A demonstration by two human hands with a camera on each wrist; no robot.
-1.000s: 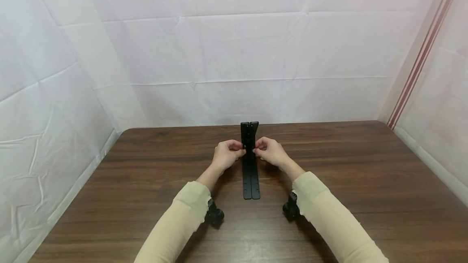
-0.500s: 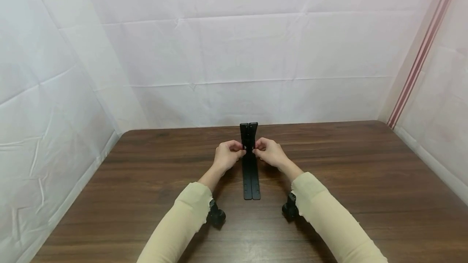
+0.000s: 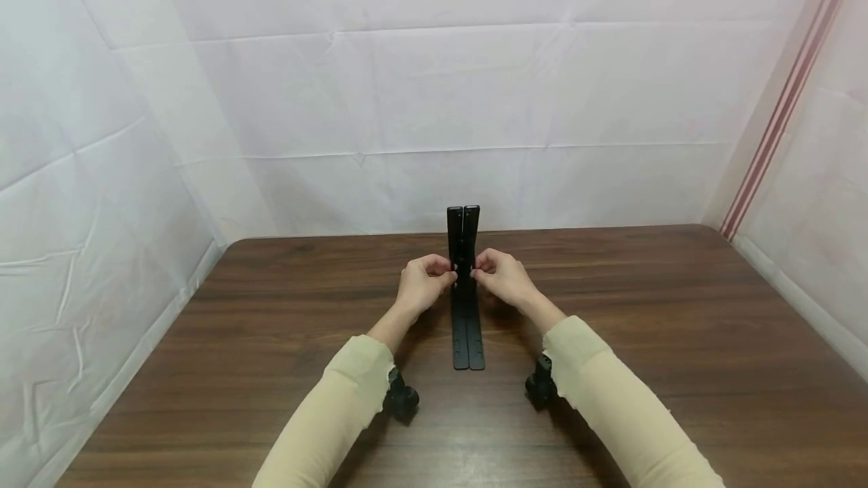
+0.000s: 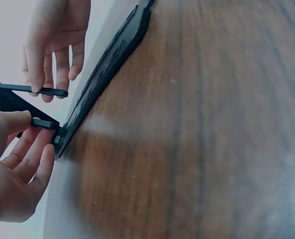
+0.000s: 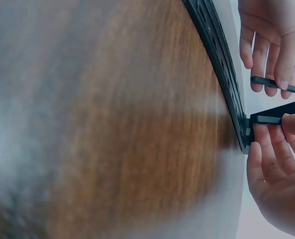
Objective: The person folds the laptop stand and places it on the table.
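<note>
Black folding stand (image 3: 465, 322) at table (image 3: 610, 367) centre, far section raised. L hand (image 3: 422, 286) & R hand (image 3: 503, 280) each pinch thin side strut. Keep pull even both sides, base flat, fingers clear of hinge.

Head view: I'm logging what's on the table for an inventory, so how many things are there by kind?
Black folding stand: 1
Hands on it: 2, left hand and right hand
Wooden table: 1
Total: 4
</note>
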